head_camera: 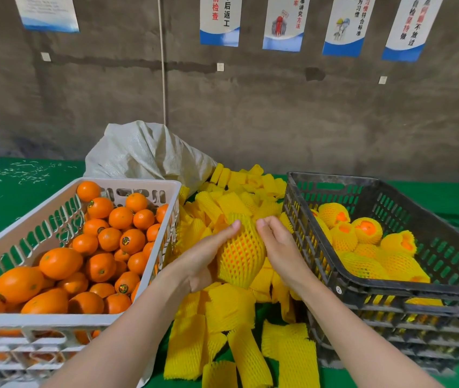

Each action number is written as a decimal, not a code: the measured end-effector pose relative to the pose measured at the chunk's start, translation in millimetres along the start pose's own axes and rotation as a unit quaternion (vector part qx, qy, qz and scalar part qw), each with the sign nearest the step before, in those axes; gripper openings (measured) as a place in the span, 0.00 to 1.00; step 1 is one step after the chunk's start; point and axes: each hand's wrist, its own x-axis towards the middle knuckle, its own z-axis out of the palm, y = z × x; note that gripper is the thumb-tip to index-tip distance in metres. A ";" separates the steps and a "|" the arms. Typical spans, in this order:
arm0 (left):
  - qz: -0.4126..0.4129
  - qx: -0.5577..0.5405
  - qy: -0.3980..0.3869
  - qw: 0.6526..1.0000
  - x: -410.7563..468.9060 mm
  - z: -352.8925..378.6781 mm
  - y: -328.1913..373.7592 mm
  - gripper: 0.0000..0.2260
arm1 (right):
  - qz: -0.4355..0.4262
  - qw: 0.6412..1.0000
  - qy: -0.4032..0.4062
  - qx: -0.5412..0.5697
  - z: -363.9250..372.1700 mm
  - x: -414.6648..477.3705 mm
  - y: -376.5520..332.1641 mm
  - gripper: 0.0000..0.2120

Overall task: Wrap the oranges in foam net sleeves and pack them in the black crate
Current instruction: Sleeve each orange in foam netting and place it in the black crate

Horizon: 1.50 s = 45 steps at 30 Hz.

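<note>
Head view. Nearest, 6 o'clock: two bare forearms in from btm edge, w/ flat loose foam net sleeves strewn over green table between and beyond them.

Just past, frame ctr: sleeved orange, yellow net stretched round it, orange skin showing thru mesh, held up over the sleeve heap. At its 9 o'clock, left hand, clamped on it: thumb along top, fingers underneath. At its 3 o'clock, right hand, fingers curled onto net's upper right side. Hands apart, fruit between, both gripping it.

At 8 o'clock: white crate, slotted walls, heaped w/ bare oranges, some w/ small stickers.

At 4 o'clock: black crate, slotted too, holding wrapped oranges piled toward its left and mid part; a few w/ fruit peeking out of net tops.

Further, 12 o'clock of hands: more sleeves heaped between the 2 crates.

Beyond, 11 o'clock: pale woven sack, slumped just behind white crate's far corner.

Farthest, 12 o'clock: grey wall w/ row of posters; thin cord hanging down to sack.
</note>
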 end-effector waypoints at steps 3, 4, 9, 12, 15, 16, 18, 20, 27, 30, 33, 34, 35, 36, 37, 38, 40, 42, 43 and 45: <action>0.024 0.022 -0.012 0.999 3.0 -3.6 -1.2 0.28 | -0.068 0.989 0.027 -0.129 0.0 1.7 1.3 0.11; 0.015 0.033 -0.016 0.999 0.5 -3.3 -1.1 0.31 | -0.093 0.984 0.042 -0.149 -0.2 1.6 1.7 0.11; 0.028 -0.011 0.013 0.999 12.3 -0.1 -12.2 0.33 | -0.070 0.988 0.094 -0.099 4.9 -1.2 6.4 0.06; 0.049 -0.052 0.065 0.995 19.6 1.7 -16.4 0.28 | -0.013 0.999 0.045 -0.010 5.2 -8.8 8.3 0.12; 0.071 -0.074 0.111 0.989 26.4 0.4 -21.7 0.37 | -0.027 0.997 -0.063 -0.041 10.0 -20.6 9.1 0.24; 0.073 -0.076 0.117 0.987 26.8 1.4 -22.4 0.40 | -0.035 0.994 -0.078 -0.064 11.3 -22.8 10.8 0.26; 0.086 -0.071 0.125 0.986 27.1 4.8 -21.8 0.41 | -0.042 0.992 -0.077 -0.090 11.6 -24.2 12.7 0.27; 0.077 -0.057 0.126 0.987 28.6 6.6 -19.5 0.40 | -0.045 0.992 -0.074 -0.097 9.5 -23.7 12.2 0.28; 0.079 -0.161 0.137 0.974 41.2 30.4 -12.6 0.23 | -0.102 0.969 -0.080 -0.212 -4.4 -22.6 13.6 0.33; 0.074 -0.164 0.163 0.970 43.6 52.3 -6.3 0.19 | -0.121 0.968 -0.045 -0.217 -18.0 -27.0 14.6 0.34; 0.115 -0.071 0.114 0.984 48.0 76.8 5.1 0.25 | -0.132 0.966 0.035 -0.218 -41.0 -29.4 13.6 0.28; 0.134 -0.018 0.108 0.985 48.6 87.0 10.5 0.27 | -0.131 0.966 0.068 -0.212 -50.5 -29.1 11.9 0.27; 0.157 0.040 0.105 0.981 50.3 97.8 15.1 0.27 | -0.132 0.964 0.098 -0.207 -60.4 -28.4 10.1 0.28; 0.188 0.084 0.098 0.974 53.3 108.5 18.1 0.28 | -0.139 0.961 0.125 -0.205 -70.9 -27.4 8.3 0.28; 0.234 0.112 0.087 0.962 58.2 119.7 19.4 0.28 | -0.147 0.955 0.150 -0.208 -81.9 -26.1 6.3 0.27; 0.292 0.131 0.078 0.944 62.5 131.9 19.1 0.27 | -0.155 0.949 0.173 -0.215 -94.2 -24.9 4.5 0.26; 0.394 0.184 0.077 0.897 73.2 153.9 13.8 0.23 | -0.159 0.935 0.218 -0.230 -122.9 -21.9 3.0 0.24; 0.422 0.261 0.101 0.863 91.1 172.9 4.3 0.22 | -0.130 0.931 0.248 -0.235 -156.1 -18.2 3.9 0.24; 0.410 0.299 0.119 0.854 100.3 181.4 -0.1 0.22 | -0.104 0.930 0.258 -0.240 -173.3 -15.5 5.5 0.24; 0.374 0.391 0.124 0.832 115.7 197.2 -5.5 0.17 | -0.049 0.923 0.271 -0.270 -205.7 -7.3 12.2 0.25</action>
